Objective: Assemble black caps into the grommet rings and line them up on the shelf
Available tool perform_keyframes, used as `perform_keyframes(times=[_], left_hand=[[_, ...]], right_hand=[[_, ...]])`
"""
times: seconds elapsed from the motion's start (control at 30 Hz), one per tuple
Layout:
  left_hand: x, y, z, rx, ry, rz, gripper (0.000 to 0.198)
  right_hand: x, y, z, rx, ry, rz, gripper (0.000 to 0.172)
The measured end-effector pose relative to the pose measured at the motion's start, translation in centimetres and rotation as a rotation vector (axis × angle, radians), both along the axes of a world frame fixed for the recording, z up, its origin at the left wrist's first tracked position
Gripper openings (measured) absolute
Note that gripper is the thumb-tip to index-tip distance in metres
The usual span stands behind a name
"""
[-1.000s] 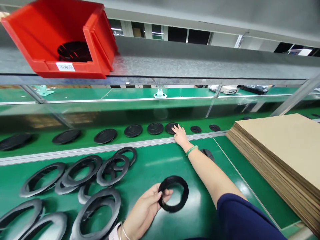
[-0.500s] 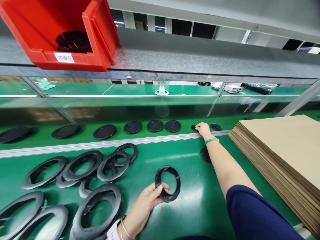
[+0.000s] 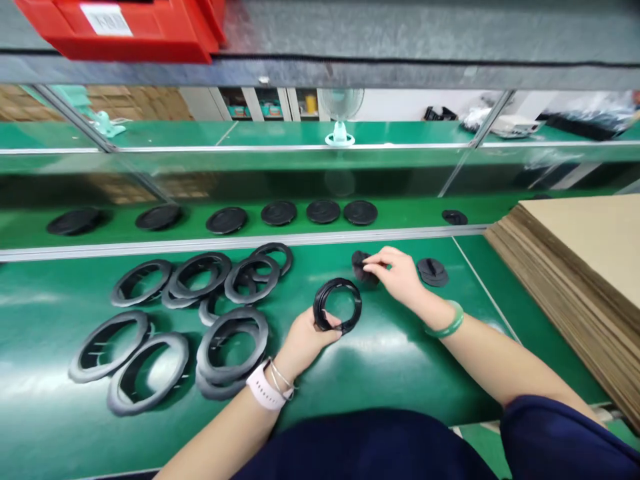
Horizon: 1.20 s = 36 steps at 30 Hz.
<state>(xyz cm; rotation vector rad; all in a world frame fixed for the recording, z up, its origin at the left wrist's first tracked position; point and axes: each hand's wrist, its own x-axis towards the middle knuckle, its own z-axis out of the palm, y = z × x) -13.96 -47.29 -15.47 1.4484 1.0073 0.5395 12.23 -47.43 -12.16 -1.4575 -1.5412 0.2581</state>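
Note:
My left hand [image 3: 311, 339] holds a glossy black plastic ring [image 3: 357, 307] by its lower left side, tilted up above the green table. Just right of the ring, my right hand [image 3: 395, 272] pinches a small dark disc [image 3: 361, 265] between thumb and fingertips; its face is slightly blurred. A few thin black discs [image 3: 433, 272] lie on the table beyond my right wrist. Several loose black rings [image 3: 235, 343] with grey, dull rims are spread and partly stacked to the left of my left hand.
Round black parts [image 3: 323, 211] stand in a row on the green strip behind a metal rail [image 3: 300, 239]; a smaller black piece [image 3: 454, 217] lies farther right. Stacked cardboard sheets [image 3: 590, 227] occupy the right side. A red bin [image 3: 150, 33] sits on the overhead shelf [image 3: 400, 73].
My right hand has drawn back from the strip behind the rail, bringing a small disc close to the ring. My left hand still holds the ring. The view has tilted downward.

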Motion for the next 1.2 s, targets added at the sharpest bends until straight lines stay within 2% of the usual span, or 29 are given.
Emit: perform_keyframes(times=[0.07, 0.13, 0.2, 0.27, 0.47, 0.7, 0.97, 1.2], left_hand=[[0.1, 0.0, 0.0, -0.013, 0.012, -0.007, 0.026], [0.2, 0.0, 0.0, -0.051, -0.054, 0.010, 0.038], [0.4, -0.1, 0.1, -0.102, -0.132, 0.024, 0.051], [0.5, -0.1, 0.2, -0.124, -0.156, 0.020, 0.056], [0.4, -0.1, 0.2, -0.045, -0.085, 0.022, 0.054], [0.3, -0.1, 0.0, 0.007, -0.030, -0.019, 0.056], [0.4, -0.1, 0.3, -0.096, -0.076, 0.000, 0.055], [0.6, -0.2, 0.5, -0.100, -0.089, 0.001, 0.054]], right_hand=[[-3.0, -2.4, 0.0, 0.089, -0.064, 0.132, 0.012], [-4.7, -3.7, -0.3, 0.192, -0.148, 0.227, 0.014], [-5.3, -3.9, -1.0, 0.275, -0.221, 0.281, 0.015], [-5.4, -3.6, -1.7, 0.315, -0.283, 0.297, 0.016], [-5.2, -3.4, -2.5, 0.318, -0.442, 0.305, 0.017], [-5.4, -3.6, -2.6, 0.392, -0.456, 0.326, 0.015], [-5.4, -3.6, -3.2, 0.303, -0.617, 0.338, 0.022], [-5.5, -3.6, -2.7, 0.243, -0.664, 0.357, 0.029]])
